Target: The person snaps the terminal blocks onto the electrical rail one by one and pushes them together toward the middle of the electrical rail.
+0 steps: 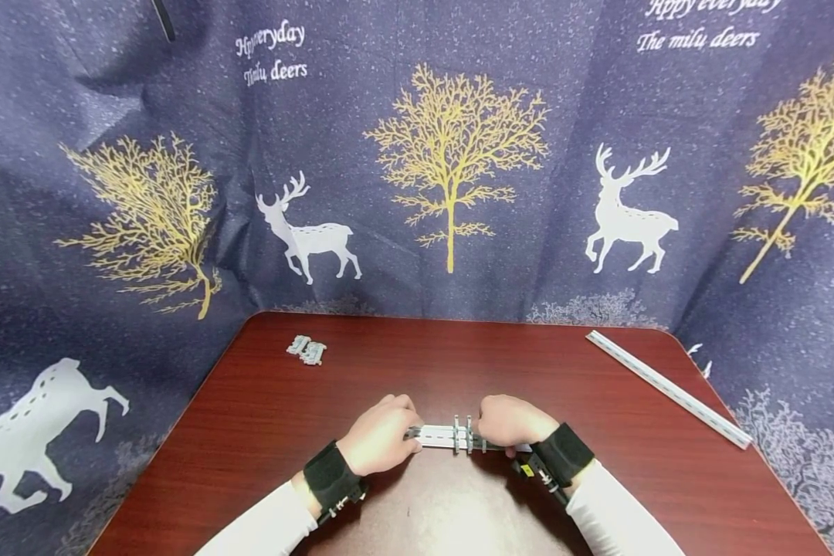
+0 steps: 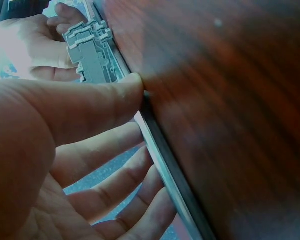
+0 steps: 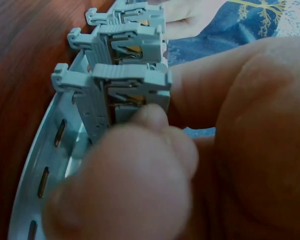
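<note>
A slotted metal DIN rail point(image 1: 435, 437) lies lengthwise in front of me on the table. My left hand point(image 1: 382, 436) grips its left end; in the left wrist view the thumb point(image 2: 105, 102) presses one edge and the fingers point(image 2: 125, 175) are at the other side. Grey terminal blocks stand upright in a row across the rail. My right hand point(image 1: 514, 421) pinches the nearest terminal block point(image 3: 130, 75) in the right wrist view, its fingertips at the block's lower face. Two more blocks point(image 3: 132, 37) sit just beyond it. The rail's right part is mostly hidden under that hand.
A few loose grey terminal blocks point(image 1: 307, 350) lie at the table's back left. Another long slotted rail point(image 1: 667, 388) lies slanted along the right side. The dark red wooden table point(image 1: 445, 347) ends at a printed curtain point(image 1: 403, 301) behind.
</note>
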The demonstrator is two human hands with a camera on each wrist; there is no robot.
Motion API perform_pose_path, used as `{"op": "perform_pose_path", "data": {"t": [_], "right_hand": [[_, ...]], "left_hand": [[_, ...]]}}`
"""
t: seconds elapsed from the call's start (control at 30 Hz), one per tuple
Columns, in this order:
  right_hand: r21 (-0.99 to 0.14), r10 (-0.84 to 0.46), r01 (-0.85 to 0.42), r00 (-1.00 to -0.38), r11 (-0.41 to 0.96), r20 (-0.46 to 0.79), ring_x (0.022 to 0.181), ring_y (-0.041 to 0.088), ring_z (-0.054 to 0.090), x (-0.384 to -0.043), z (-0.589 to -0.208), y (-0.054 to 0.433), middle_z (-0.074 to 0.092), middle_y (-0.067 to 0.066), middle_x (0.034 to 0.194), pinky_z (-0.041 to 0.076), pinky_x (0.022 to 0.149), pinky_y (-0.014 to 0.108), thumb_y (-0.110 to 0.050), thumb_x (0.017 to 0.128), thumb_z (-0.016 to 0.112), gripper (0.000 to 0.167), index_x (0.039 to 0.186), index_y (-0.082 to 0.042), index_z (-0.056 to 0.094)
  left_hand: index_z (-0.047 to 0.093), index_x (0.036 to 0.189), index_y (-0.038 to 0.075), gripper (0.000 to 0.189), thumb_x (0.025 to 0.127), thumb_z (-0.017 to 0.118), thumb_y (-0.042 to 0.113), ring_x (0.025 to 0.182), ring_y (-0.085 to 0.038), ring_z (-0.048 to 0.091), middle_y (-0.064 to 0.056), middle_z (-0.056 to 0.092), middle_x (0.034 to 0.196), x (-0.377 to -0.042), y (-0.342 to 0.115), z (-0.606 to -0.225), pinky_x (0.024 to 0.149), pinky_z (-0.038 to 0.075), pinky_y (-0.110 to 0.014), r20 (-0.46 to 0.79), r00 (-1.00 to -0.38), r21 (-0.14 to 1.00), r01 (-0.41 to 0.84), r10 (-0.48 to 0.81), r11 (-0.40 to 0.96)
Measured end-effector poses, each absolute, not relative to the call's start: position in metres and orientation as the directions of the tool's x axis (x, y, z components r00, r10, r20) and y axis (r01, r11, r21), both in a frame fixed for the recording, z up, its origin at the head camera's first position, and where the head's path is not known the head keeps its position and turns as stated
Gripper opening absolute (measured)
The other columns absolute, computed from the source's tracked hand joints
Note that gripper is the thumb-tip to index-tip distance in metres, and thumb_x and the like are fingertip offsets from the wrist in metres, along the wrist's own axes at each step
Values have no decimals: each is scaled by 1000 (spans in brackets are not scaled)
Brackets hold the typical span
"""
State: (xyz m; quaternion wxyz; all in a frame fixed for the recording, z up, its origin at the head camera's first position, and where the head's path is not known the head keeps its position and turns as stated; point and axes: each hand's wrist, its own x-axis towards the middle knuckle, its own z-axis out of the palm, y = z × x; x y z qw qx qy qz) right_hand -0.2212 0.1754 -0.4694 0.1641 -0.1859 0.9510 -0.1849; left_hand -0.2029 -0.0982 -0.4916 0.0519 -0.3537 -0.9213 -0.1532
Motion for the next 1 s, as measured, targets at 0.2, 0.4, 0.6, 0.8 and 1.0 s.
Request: {"op": "perform_pose_path", "data": {"t": [0.2,0.4,0.6,0.8,1.0], "right_hand": [[-424,-417,-295,-879,857,-230,38,11,59,-219,-467,174,61,1,62,56,61,31,-19,105,62,39,66,-17,58],[-452,-423,-294,-880,842,-216,35,11,53,-216,-468,175,53,-4,49,53,61,32,-18,104,60,42,61,-18,56],[-430,-428,-325,-888,842,-168,43,13,56,-215,-474,176,53,-5,53,55,66,34,-20,105,61,44,61,-20,53],[-367,-427,-360,-896,858,-121,56,15,51,-214,-478,174,50,-5,60,54,71,40,-21,105,61,47,59,-21,51],[-343,-392,-335,-913,878,-111,59,17,54,-209,-473,170,55,-2,62,55,68,44,-20,104,62,46,59,-18,55]], "left_hand": [[79,85,22,13,88,92,20,90,-17,57,2,67,97,-204,-98,-493,80,51,-31,200,-747,249,665,634,704],[81,87,21,11,89,92,21,90,-17,57,2,67,98,-205,-97,-492,81,51,-31,191,-750,248,661,633,708],[82,88,20,10,89,92,21,90,-16,57,2,66,98,-206,-97,-492,80,51,-30,183,-755,244,656,630,714],[81,88,20,11,89,92,21,89,-16,57,3,65,95,-206,-98,-492,79,51,-30,184,-759,251,651,625,717],[80,86,22,12,88,92,21,88,-15,57,3,65,95,-206,-98,-493,79,50,-30,181,-760,251,649,624,718]]}}
